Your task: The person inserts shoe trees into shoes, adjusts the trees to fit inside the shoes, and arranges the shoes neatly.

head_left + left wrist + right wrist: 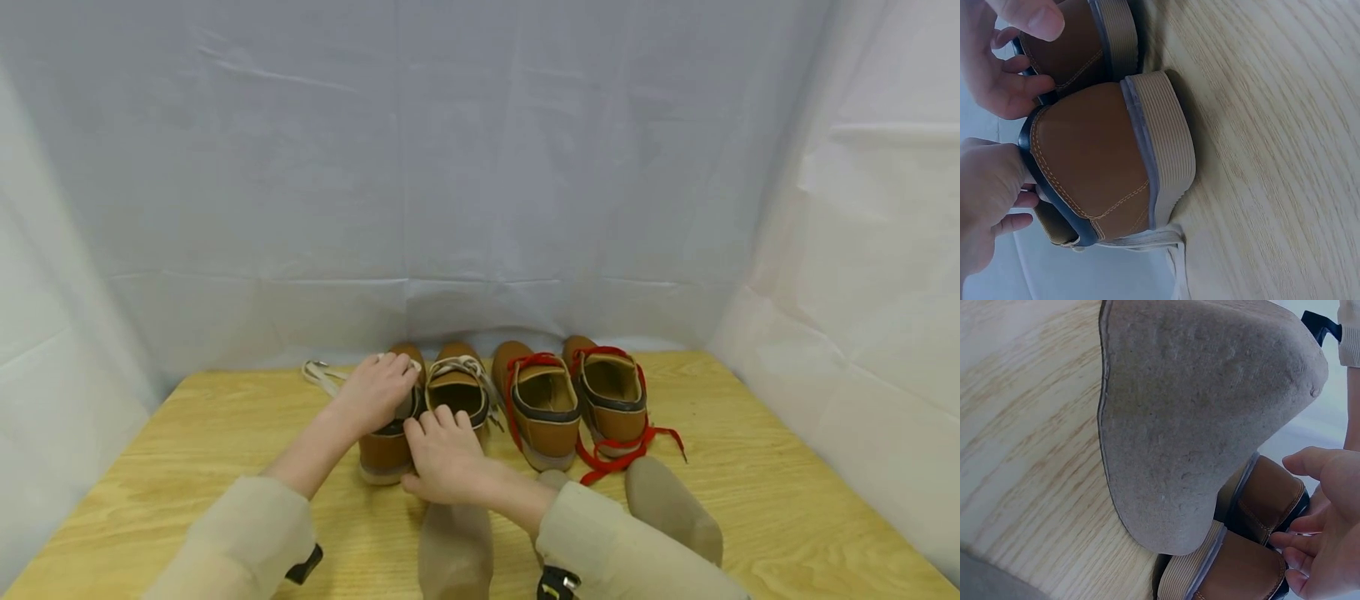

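Note:
A brown shoe with white laces [386, 454] stands leftmost, heel toward me. My left hand [375, 390] lies over its opening; in the left wrist view its fingers [1015, 222] bend into the shoe, past the dark collar. I cannot tell whether they grip anything. A greyish surface shows inside, under that hand. The second white-laced shoe [457, 385] stands beside it. My right hand [444, 454] is at the heels of these two shoes, fingertips right at the collars, thumb [1302, 462] held apart. A grey-brown moulded shoe insert [1197, 412] lies just before the hands.
To the right stand two brown shoes [551, 429] with red laces [633, 446] trailing onto the wooden table [772, 508]. Another moulded insert [675, 512] lies before them, and a further one is partly behind the right forearm. A white lace [321, 375] spreads left. Pale sheeting [480, 167] encloses the table.

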Action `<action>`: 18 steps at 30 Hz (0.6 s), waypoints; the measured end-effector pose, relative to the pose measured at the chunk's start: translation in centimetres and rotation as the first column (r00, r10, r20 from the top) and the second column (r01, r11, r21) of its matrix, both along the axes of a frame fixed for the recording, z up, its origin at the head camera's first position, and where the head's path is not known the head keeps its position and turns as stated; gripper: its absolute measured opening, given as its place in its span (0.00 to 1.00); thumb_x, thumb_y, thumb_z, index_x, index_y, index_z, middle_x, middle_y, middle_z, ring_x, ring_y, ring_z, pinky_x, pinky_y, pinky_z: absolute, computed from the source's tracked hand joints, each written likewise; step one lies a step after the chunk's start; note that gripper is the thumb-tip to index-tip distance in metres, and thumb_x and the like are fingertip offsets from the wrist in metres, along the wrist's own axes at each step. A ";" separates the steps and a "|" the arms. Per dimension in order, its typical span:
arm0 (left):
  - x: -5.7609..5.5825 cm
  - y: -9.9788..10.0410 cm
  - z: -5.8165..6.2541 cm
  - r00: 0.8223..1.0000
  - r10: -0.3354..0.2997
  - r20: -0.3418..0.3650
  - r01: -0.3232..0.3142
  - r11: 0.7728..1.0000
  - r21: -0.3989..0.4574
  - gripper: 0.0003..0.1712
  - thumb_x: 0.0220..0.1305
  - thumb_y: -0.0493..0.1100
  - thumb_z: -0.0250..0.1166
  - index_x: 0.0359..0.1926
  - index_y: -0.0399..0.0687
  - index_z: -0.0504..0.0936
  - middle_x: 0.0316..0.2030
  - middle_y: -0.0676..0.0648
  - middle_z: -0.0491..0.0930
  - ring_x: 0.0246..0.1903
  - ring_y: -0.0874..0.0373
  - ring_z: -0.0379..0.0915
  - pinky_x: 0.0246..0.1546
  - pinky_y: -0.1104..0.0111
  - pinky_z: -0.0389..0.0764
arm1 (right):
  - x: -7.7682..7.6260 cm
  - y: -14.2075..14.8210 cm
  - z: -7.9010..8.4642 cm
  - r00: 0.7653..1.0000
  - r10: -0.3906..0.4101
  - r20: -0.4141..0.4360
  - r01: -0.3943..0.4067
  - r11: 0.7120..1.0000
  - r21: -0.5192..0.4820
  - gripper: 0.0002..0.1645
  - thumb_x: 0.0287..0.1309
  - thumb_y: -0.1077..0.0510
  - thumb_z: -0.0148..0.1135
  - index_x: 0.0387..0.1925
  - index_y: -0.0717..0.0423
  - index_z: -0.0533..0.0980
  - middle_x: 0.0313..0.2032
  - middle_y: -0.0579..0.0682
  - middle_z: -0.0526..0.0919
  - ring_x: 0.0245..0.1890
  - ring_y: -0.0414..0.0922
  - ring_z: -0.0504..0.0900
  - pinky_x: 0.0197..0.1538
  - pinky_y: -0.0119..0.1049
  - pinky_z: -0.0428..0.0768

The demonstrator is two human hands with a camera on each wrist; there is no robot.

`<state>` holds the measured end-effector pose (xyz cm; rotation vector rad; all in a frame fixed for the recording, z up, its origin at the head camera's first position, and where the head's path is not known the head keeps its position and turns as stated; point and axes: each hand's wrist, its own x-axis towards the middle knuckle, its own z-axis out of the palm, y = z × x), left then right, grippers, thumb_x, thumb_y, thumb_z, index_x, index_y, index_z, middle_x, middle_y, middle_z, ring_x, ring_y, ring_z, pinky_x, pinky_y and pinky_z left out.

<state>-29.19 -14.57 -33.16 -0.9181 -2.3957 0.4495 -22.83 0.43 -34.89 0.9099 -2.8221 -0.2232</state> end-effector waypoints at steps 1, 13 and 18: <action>0.0 0.0 0.0 1.000 -0.003 -0.003 0.003 1.000 -0.002 0.12 0.53 0.35 0.67 0.40 0.38 0.78 0.33 0.43 0.72 0.31 0.50 0.70 0.30 0.62 0.73 | 0.0 0.0 0.0 1.000 -0.001 0.000 0.001 1.000 0.001 0.35 0.52 0.35 0.59 0.55 0.51 0.68 0.48 0.48 0.72 0.48 0.47 0.65 0.43 0.38 0.63; -0.2 -0.2 -0.2 0.999 -0.033 -0.005 0.033 0.999 0.006 0.12 0.52 0.33 0.67 0.39 0.38 0.78 0.32 0.42 0.71 0.30 0.49 0.69 0.30 0.62 0.73 | 0.0 -0.1 0.0 1.000 -0.008 0.002 0.008 1.000 0.005 0.35 0.52 0.35 0.59 0.55 0.51 0.68 0.48 0.48 0.72 0.48 0.46 0.66 0.43 0.38 0.63; -0.3 -0.3 -0.4 0.998 -0.057 -0.007 0.057 0.998 0.011 0.11 0.52 0.33 0.68 0.37 0.37 0.77 0.31 0.42 0.71 0.30 0.49 0.69 0.30 0.61 0.73 | 0.1 -0.1 -0.1 1.000 -0.005 0.011 0.005 1.000 0.006 0.36 0.53 0.35 0.58 0.56 0.51 0.67 0.48 0.48 0.72 0.48 0.46 0.65 0.43 0.38 0.63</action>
